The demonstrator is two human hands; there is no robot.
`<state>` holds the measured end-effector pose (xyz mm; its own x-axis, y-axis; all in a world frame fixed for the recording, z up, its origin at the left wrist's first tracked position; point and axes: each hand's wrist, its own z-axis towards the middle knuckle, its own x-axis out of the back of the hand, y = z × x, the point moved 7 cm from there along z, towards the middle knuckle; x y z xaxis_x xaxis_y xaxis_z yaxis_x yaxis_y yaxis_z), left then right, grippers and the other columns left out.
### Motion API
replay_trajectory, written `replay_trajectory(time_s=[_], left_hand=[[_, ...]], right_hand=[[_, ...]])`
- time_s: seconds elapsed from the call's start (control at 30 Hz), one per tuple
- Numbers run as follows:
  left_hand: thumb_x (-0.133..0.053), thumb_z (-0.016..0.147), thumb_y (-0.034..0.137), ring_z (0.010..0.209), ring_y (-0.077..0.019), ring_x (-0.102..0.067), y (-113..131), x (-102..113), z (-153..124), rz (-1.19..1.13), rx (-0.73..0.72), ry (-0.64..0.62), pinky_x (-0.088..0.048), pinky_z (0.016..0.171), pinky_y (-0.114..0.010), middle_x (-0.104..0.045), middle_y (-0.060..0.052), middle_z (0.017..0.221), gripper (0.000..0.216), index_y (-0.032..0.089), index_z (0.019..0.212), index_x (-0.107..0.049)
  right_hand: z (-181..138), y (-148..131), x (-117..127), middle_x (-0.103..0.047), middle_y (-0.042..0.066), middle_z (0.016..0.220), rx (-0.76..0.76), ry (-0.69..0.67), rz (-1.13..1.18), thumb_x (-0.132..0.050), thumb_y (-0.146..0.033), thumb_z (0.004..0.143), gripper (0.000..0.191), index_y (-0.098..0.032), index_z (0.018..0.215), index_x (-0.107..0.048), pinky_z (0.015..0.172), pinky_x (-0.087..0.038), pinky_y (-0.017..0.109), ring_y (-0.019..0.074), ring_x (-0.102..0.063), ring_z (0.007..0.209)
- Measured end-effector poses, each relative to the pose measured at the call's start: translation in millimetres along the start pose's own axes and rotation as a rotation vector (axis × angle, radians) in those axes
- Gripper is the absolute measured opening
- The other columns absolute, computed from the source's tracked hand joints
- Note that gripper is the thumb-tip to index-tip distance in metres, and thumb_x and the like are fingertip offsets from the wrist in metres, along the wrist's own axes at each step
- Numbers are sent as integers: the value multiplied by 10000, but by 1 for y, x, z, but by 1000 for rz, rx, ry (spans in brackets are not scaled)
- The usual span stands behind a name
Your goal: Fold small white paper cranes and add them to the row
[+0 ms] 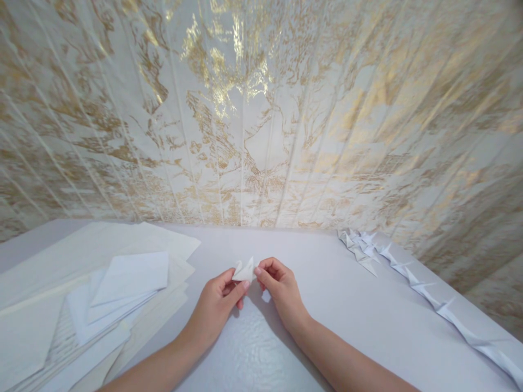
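A small white folded paper crane (244, 271) is held up above the middle of the table, between my two hands. My left hand (226, 289) pinches its lower left part, thumb in front and fingers behind. With thumb and forefinger closed, my right hand (278, 279) grips the crane's right tip. Two points of the crane stick up between the fingers. Its lower edge is partly hidden by my left thumb.
On the left lie large paper sheets (180, 245) and a stack of white paper squares (133, 277). Several folded paper cranes (420, 288) line the right edge of the white table (327, 305), with more grouped at the back right. Gold-patterned curtain (261, 136) hangs behind.
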<state>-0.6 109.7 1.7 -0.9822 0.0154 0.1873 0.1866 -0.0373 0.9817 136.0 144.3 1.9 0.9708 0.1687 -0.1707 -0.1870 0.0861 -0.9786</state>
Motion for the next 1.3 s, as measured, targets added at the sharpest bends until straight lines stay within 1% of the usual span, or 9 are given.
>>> replay_trajectory(time_s=[0.17,0.4,0.5,0.63,0.73,0.87,0.97,1.1,1.3], left_hand=[[-561,811,437,511,-152,-516,0,-2,0,25,-17,-21,-388,554,-259,-541,55,519,258,189,749,-593],[-499,870,414,565,-180,-549,1,-3,-2,78,-53,-45,-389,594,-275,-548,41,534,281,193,742,-615],[-486,887,411,574,-182,-544,1,-5,-4,98,-62,-62,-387,608,-280,-545,38,552,295,192,737,-615],[-474,898,413,603,-188,-555,3,-8,-5,105,-74,-89,-396,627,-284,-552,28,580,314,193,713,-600],[-464,903,402,616,-186,-560,4,-9,-6,97,-84,-107,-407,634,-282,-569,20,615,309,194,718,-598],[-467,902,384,619,-179,-556,4,-9,-5,90,-93,-108,-413,646,-280,-566,20,626,294,194,713,-587],[-461,901,389,599,-169,-539,3,-8,-4,81,-95,-98,-409,629,-275,-548,26,613,292,197,704,-561],[-463,879,354,564,-161,-515,-2,-4,0,54,-79,-74,-380,540,-250,-513,51,592,187,197,831,-553],[-478,826,242,522,-139,-466,-1,-5,-3,81,-82,-63,-331,515,-236,-474,76,547,118,221,710,-486]], right_hand=[[0,-1,-1,-501,-51,561,29,-15,19,-731,-446,748,296,-174,715,-618,538,-321,246,103,-410,523],[-3,-4,-5,-557,-47,602,124,-64,59,-708,-369,788,212,-204,762,-577,567,-348,255,116,-469,561],[-3,-4,-9,-560,-50,596,93,-103,91,-711,-400,793,254,-205,766,-551,568,-370,266,120,-509,536],[-4,-10,-14,-536,-26,638,107,-186,91,-661,-446,844,352,-190,642,-530,604,-418,307,136,-552,544],[-5,-15,-12,-517,-7,673,171,-163,11,-621,-463,880,427,-182,569,-540,656,-424,328,148,-547,593],[-3,-10,-10,-527,0,703,167,-156,-39,-637,-474,871,401,-179,603,-594,641,-411,331,146,-526,584],[-3,-13,-9,-547,5,747,218,-156,-173,-672,-429,855,294,-191,681,-666,644,-406,323,154,-513,628],[-11,-26,-13,-593,22,818,386,-176,-485,-691,-263,859,62,-235,852,-746,769,-415,336,198,-531,831],[-22,-42,-22,-604,35,877,579,-195,-797,-681,-83,834,181,-234,920,-729,786,-437,336,212,-520,883]])
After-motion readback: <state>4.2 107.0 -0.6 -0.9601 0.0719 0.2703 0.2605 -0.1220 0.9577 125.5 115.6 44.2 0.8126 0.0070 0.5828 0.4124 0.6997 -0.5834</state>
